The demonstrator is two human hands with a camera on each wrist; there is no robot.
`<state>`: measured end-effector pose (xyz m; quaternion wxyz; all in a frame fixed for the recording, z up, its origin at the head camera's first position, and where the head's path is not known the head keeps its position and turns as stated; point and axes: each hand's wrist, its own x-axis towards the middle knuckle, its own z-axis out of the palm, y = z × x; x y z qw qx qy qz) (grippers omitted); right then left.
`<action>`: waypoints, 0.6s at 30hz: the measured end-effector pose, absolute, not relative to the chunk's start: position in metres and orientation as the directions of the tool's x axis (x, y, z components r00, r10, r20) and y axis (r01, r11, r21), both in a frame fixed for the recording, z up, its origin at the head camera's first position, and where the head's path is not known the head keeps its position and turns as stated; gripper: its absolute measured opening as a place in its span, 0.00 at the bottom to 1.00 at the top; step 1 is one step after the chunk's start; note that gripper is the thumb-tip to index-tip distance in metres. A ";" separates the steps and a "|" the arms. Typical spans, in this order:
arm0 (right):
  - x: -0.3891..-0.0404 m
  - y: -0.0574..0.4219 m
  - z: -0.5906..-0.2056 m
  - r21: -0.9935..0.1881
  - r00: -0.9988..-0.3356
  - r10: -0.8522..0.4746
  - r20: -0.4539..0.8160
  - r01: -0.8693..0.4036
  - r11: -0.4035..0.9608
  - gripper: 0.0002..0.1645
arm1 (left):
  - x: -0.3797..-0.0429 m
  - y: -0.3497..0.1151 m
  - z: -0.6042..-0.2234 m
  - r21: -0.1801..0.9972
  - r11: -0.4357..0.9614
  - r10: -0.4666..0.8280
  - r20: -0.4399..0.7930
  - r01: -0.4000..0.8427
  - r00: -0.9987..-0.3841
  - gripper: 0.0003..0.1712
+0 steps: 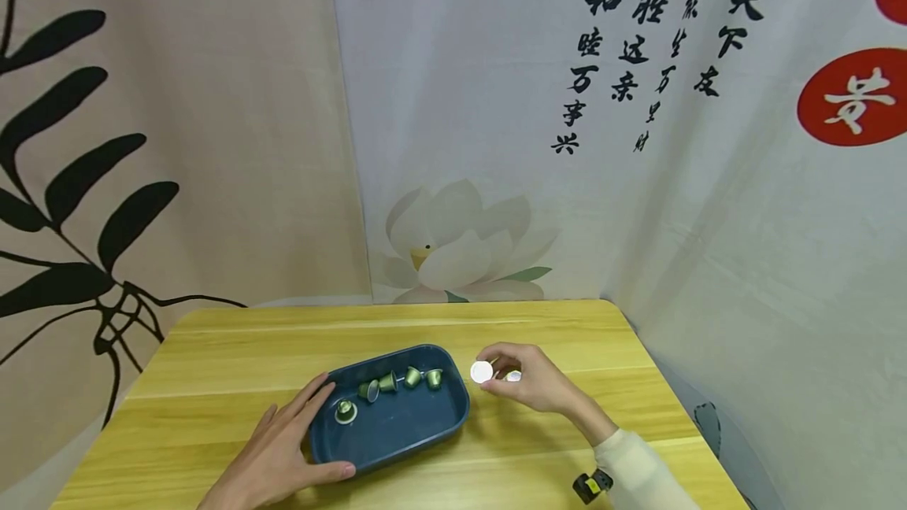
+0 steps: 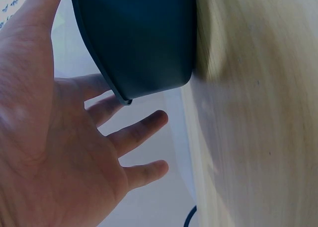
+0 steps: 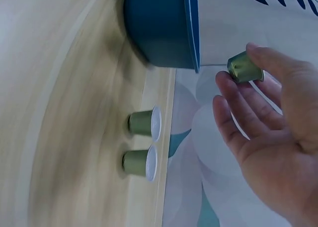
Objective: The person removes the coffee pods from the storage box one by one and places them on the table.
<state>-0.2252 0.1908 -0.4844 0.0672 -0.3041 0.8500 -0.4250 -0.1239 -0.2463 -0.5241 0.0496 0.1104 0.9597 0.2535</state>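
A dark blue tray (image 1: 397, 423) with rounded corners lies on the wooden table, several green coffee capsules (image 1: 387, 382) inside it. My left hand (image 1: 283, 439) spans its left end, thumb at the near rim and fingertips at the left rim. In the left wrist view those fingers are spread and mostly straight beside the tray's wall (image 2: 139, 43). Right of the tray, my right hand (image 1: 527, 376) pinches one green capsule (image 3: 243, 68) between thumb and fingertips, its white lid (image 1: 482, 371) facing up. Below that hand, two more capsules (image 3: 141, 122) stand on the table, white lids up.
The wooden table (image 1: 567, 329) ends at a hanging cloth (image 1: 460, 101) printed with a lotus, leaves and characters. A small black and yellow device (image 1: 592, 486) sits at the right sleeve (image 1: 638, 459).
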 end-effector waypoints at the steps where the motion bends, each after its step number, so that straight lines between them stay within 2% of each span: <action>1: -0.225 0.193 -0.485 -0.763 -0.809 -0.569 0.146 -0.458 0.456 0.21 | -0.124 -0.246 -0.524 0.501 0.846 0.236 -0.042 0.184 -0.971 0.77; 11: -0.221 0.221 -0.493 -0.765 -0.844 -0.506 0.178 -0.442 0.468 0.21 | -0.123 -0.246 -0.525 0.493 0.849 0.235 -0.033 0.189 -0.971 0.77; 18: -0.219 0.236 -0.500 -0.789 -0.873 -0.465 0.149 -0.389 0.476 0.22 | -0.123 -0.245 -0.524 0.491 0.849 0.236 -0.024 0.194 -0.971 0.77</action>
